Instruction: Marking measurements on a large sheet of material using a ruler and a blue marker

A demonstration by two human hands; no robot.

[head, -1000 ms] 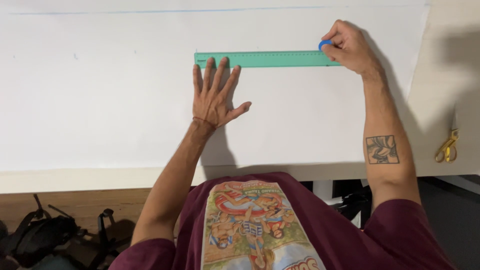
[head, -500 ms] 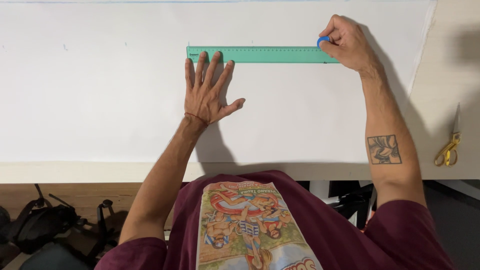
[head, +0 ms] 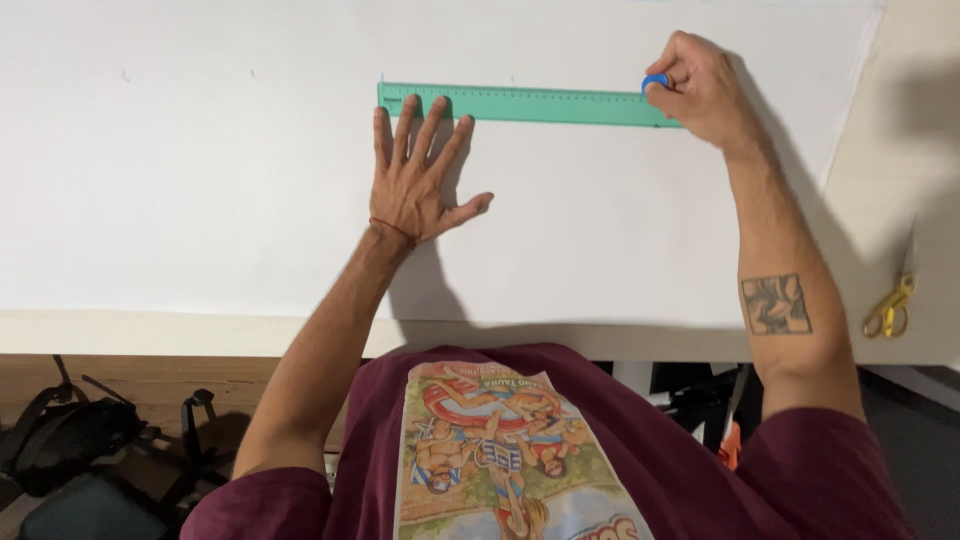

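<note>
A long green ruler [head: 545,104] lies flat on a large white sheet of paper [head: 200,180] that covers the table. My left hand [head: 418,172] is spread flat on the paper, its fingertips pressing the ruler's left end. My right hand [head: 700,88] is closed around a small blue marking tool [head: 655,80] at the ruler's right end, against its upper edge. The tool's tip is hidden by my fingers.
Yellow-handled scissors [head: 893,300] lie on the bare table [head: 900,150] to the right of the paper. The table's front edge [head: 150,335] runs below the sheet. Black bags [head: 70,450] sit on the floor at lower left.
The view has shifted slightly, so ruler and hands sit a little lower in the picture. My hands keep their places on the ruler's two ends.
</note>
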